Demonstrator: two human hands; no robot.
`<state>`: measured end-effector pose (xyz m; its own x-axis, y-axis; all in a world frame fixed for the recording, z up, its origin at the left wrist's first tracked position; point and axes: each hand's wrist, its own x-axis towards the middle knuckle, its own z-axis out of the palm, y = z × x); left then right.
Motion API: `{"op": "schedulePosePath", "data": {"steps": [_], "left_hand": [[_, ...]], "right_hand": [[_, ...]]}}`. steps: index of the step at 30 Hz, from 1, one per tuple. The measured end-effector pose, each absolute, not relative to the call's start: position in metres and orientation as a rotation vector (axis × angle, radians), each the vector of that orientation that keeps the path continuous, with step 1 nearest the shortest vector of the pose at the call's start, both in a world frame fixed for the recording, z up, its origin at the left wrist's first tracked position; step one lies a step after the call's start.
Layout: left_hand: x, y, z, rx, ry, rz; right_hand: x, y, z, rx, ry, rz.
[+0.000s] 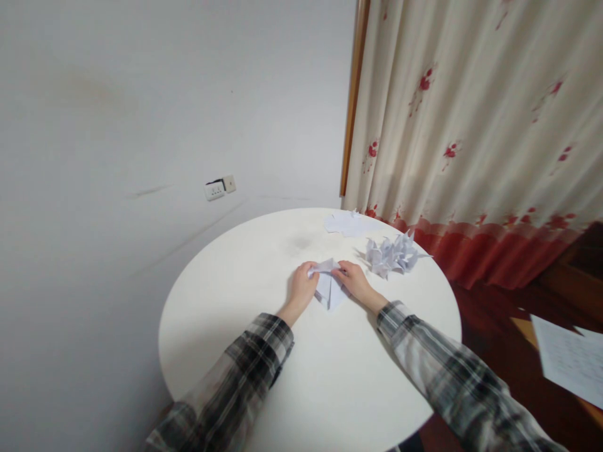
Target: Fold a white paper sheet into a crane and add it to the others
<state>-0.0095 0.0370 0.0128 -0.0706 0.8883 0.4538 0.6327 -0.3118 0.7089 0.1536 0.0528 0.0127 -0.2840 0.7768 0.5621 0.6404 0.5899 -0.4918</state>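
Note:
A partly folded sheet of white paper (331, 292) lies on the round white table (226, 295), its lower corner pointing toward me. A crease runs down its middle and the top part is lifted. My left hand (304, 284) pinches its upper left edge between thumb and fingers. On the other side, my right hand (354, 279) pinches the upper right edge. Just right of my right hand sits a cluster of folded white paper figures (393, 254) with pointed tips, several of them crowded together.
Flat white paper sheets (348, 224) lie near the table's far edge. A pale wall with a socket (215, 190) stands behind on the left, and a flowered curtain (471, 125) hangs at the right. Printed pages (568, 358) rest on a lower wooden surface at the right.

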Motion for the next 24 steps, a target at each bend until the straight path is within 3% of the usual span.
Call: {"op": "schedulePosePath", "data": {"steps": [24], "left_hand": [[-0.013,0.043,0.003,1.895,1.615,1.383]], "right_hand": [[0.153,0.043,0.023,-1.007,-2.015,0.169]]}}
